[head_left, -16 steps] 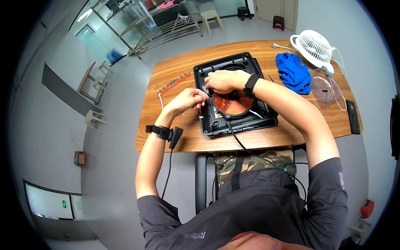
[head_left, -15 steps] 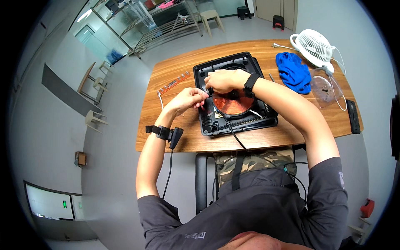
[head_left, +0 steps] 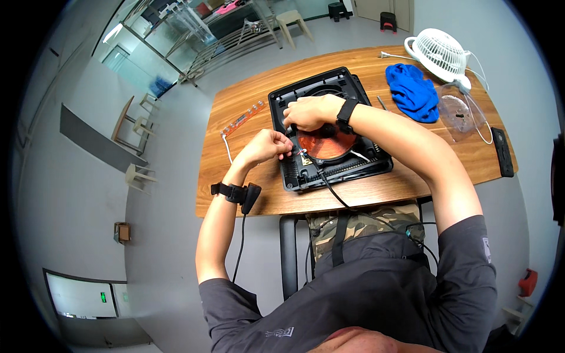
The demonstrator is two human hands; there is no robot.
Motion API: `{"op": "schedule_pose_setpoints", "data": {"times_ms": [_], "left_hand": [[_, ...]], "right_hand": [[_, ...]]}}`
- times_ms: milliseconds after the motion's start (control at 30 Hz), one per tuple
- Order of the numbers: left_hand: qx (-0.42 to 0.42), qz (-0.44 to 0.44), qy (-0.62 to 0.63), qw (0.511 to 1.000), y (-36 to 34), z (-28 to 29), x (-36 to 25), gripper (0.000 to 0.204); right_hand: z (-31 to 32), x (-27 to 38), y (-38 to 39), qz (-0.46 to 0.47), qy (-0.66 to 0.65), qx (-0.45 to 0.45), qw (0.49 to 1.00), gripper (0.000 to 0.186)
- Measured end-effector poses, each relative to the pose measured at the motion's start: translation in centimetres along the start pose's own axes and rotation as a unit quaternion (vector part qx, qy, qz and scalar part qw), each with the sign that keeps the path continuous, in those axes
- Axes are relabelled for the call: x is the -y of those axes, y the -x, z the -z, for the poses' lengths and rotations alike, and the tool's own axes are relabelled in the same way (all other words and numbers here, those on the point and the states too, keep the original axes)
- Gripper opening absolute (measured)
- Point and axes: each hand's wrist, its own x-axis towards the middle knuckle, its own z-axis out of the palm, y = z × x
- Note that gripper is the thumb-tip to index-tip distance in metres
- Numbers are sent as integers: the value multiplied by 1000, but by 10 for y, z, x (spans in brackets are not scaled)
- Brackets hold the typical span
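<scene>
An opened induction cooker, its black plastic housing [head_left: 353, 169] facing up, lies on the table before me. A round copper coil [head_left: 327, 147] sits inside it. My left hand [head_left: 268, 147] is at the housing's left edge, thumb and fingers pinched together; what they hold is too small to make out. Thin red and white wires [head_left: 301, 153] show just right of its fingertips. My right hand [head_left: 312, 112] reaches over the coil's upper left part with curled fingers. Their tips and anything in them are hidden. A black cord [head_left: 336, 195] runs off the housing's near side.
An orange strip with several round metal pieces [head_left: 242, 119] and a white cord lies left of the housing. To the right are a screwdriver-like rod [head_left: 382, 103], a blue cloth [head_left: 412, 94], a white fan [head_left: 438, 54], a clear plastic cover [head_left: 462, 117] and a black panel [head_left: 501, 152].
My left hand has shifted slightly nearer to me along the housing's edge, and the red wires beneath its fingers have changed position. My right hand stays over the coil. The whole view has shifted a little.
</scene>
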Motion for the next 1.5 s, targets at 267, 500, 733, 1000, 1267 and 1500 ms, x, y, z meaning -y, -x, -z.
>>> {"op": "schedule_pose_setpoints", "data": {"times_ms": [267,500,733,1000,1267,1500], "left_hand": [[10,4,-45,999,2,-5,-7,14],[-22,-61,-192,979,2,-13,0,14],[-69,-155,-379,910,18,-22,-12,10],[36,-120,-155,980,23,-28,-18,17],[-29,-116,-101,988,24,-24,-12,15],[-80,-185,-229,952,31,-31,-12,14]], "right_hand": [[-3,-3,2,-10,-20,18,1000,41],[1,6,2,-32,-16,46,998,41],[-6,4,-7,-44,-5,50,998,37],[-8,8,-14,-52,9,45,998,30],[-13,10,-22,-75,6,59,995,29],[-15,7,-23,-69,11,65,995,30]]}}
